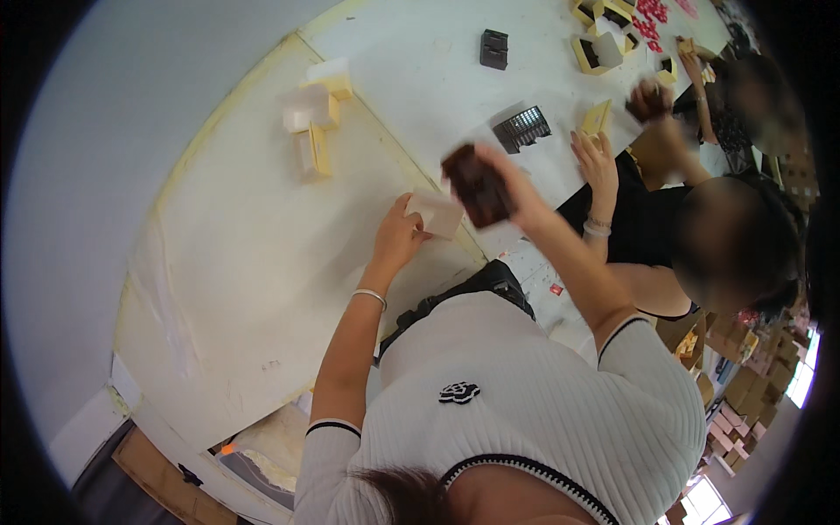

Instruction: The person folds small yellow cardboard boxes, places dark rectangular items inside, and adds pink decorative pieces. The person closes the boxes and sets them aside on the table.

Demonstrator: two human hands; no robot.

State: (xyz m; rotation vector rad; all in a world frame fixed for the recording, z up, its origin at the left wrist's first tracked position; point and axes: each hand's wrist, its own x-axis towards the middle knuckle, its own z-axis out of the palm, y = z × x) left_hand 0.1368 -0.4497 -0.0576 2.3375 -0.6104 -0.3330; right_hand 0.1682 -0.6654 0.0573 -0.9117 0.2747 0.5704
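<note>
My left hand [399, 234] is closed on a small open box [439, 213] with white inner walls, holding it by its left side just above the table. My right hand [518, 186], smeared a little by motion, grips a dark brown plastic tray [479, 185] from its right side. This tray is raised and tilted, right beside the box but not inside it. Beyond my hands lie a black tray with small compartments [522, 129] and another black tray [494, 49].
Several open cream-yellow boxes [320, 108] stand together at the left on the white table [236, 289]. To my right a co-worker's hand [598, 164] touches a yellow box [597, 117]. More filled boxes [598, 54] and red packets [648, 24] lie at the far right.
</note>
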